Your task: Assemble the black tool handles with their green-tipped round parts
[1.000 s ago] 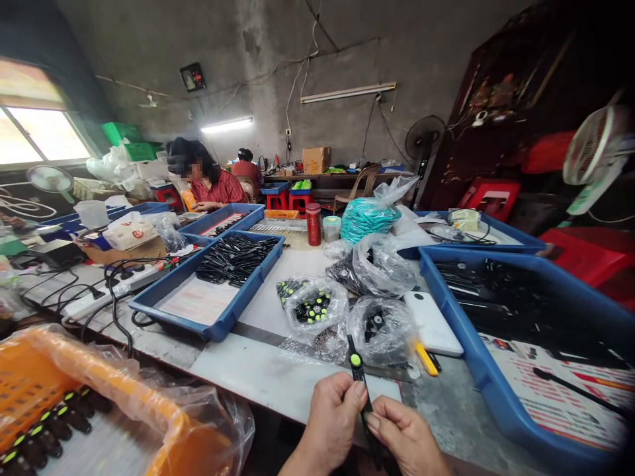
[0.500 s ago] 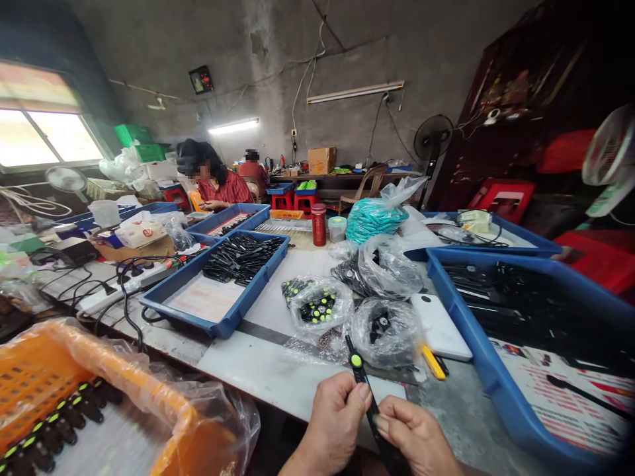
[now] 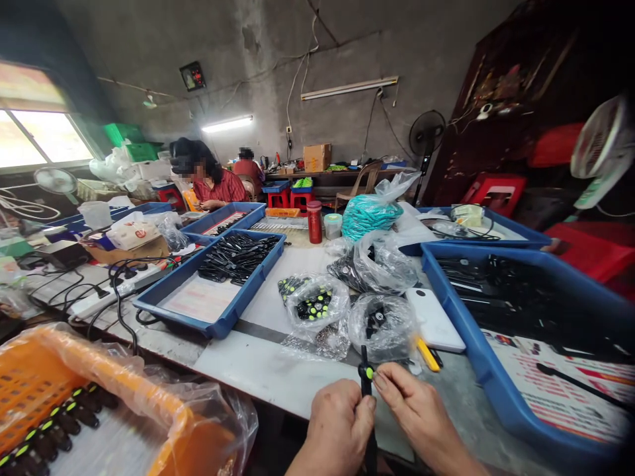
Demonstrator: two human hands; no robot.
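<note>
My left hand (image 3: 340, 423) is closed around a long, narrow black plastic piece (image 3: 364, 357) that stands nearly upright. Near its top it bears a round yellow-green button (image 3: 370, 373). The fingertips of my right hand (image 3: 417, 403) pinch at the button's right edge. Both palms hide the lower part of the piece. Just beyond my hands lie a clear bag of black round parts (image 3: 380, 320) and another bag of black parts with yellow-green buttons (image 3: 317, 307).
At right stands a blue tray (image 3: 476, 350) of black pieces, beside a white phone-like slab (image 3: 434, 320) and a yellow cutter (image 3: 427, 354). Another blue tray (image 3: 223, 327) is left of centre. An orange basket (image 3: 183, 430) fills the lower left. A person in red (image 3: 225, 188) sits across the table.
My right hand has moved up the black piece, from its lower part to the button. The piece now stands more upright. My view has shifted slightly.
</note>
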